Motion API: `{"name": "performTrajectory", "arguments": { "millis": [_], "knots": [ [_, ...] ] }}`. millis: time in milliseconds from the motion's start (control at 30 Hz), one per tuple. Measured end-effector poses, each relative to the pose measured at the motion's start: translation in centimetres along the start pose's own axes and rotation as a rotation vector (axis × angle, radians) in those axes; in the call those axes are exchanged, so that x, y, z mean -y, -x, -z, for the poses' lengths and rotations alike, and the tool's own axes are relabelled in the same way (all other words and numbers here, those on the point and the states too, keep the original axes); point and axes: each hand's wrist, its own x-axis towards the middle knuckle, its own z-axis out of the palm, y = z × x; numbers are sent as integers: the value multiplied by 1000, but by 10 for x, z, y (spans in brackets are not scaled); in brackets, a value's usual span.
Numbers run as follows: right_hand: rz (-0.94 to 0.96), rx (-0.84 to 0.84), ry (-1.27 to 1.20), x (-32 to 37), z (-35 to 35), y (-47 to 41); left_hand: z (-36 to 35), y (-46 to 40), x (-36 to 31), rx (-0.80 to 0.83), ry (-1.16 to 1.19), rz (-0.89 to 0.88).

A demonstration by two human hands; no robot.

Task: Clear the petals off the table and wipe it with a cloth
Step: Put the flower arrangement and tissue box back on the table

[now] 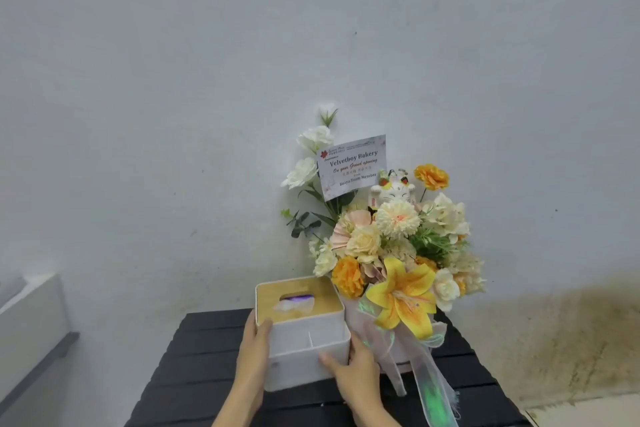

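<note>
The black slatted bench [194,367] carries a white tissue box [304,333] with a pale wooden lid, and both hands are on that box. The left hand [254,350] lies flat along the box's left side, thumb hooked over the top rim, fingers fairly straight. The right hand [356,369] presses the box's front right corner, its fingers spread across the white wall; neither grip wraps round anything, they simply clasp the box between them. A tissue [294,304] pokes from the slot in the lid (a purple glint shows beside it). The box's open front section has a thin divider.

Just beside the box, on its right and touching it, stands a flower arrangement [391,246] of cream, peach and orange blooms with a big yellow lily [403,298] at the front. A sheer ribbon [429,381] trails from it over the bench. A small cat figurine [393,192] sits among the flowers, and a card [353,165] reads "Velvetboy Bakery". Loose petals on the slats may be there, but I cannot make any out. Behind is a pale wall [173,80], stained low on the right.
</note>
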Motion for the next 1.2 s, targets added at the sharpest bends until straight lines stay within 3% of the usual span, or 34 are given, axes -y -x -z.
{"name": "performTrajectory", "arguments": {
  "millis": [233, 400, 500, 733, 900, 1000, 1067, 1200],
  "knots": [
    [-132, -293, 44, 7, -17, -11, -11, -38, -3, -27, -141, 5],
    [-232, -259, -43, 17, -12, -5, -17, -30, -14, -78, -292, -2],
    [-243, -221, -71, 26, 2, 20, -19, 5, -17, -138, -303, -5],
    [-178, -212, -74, 50, 75, 130, -30, 160, -14, 8, -235, 40],
    [-139, -313, 106, 35, 148, 208, -48, 251, -5, 237, -383, 43],
    [-243, -366, 234, 12, 184, 242, -65, 291, 3, 397, -508, 121],
    [-338, -322, 331, -6, 196, 257, -76, 312, 9, 466, -565, 169],
    [-433, -115, 721, -28, 193, 267, -94, 332, 17, 453, -578, 235]
  ]
}}
